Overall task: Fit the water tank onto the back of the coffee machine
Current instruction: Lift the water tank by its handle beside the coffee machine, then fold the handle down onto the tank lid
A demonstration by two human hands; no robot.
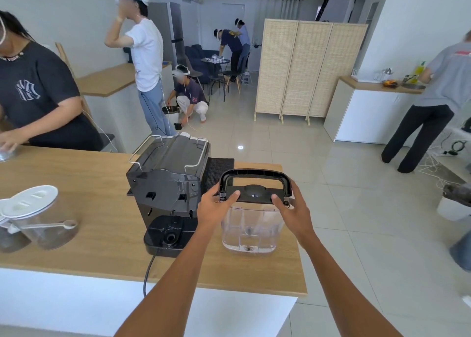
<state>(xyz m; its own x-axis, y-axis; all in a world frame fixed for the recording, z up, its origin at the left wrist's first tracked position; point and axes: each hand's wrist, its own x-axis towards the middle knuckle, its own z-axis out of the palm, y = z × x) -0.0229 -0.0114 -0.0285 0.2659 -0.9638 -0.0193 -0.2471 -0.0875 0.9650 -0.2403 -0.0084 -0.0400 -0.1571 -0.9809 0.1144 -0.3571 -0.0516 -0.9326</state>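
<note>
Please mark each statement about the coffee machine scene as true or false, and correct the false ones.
1. Both hands hold the water tank at its lid. True: the left hand and the right hand grip its two sides.
2. The tank is already seated on the coffee machine. False: it is to the right of the machine, apart from it.
3. The tank's black handle is raised. True.
4. The tank is full of water. False: it looks empty.
5. A spoon lies across a jar left of the machine. True.
</note>
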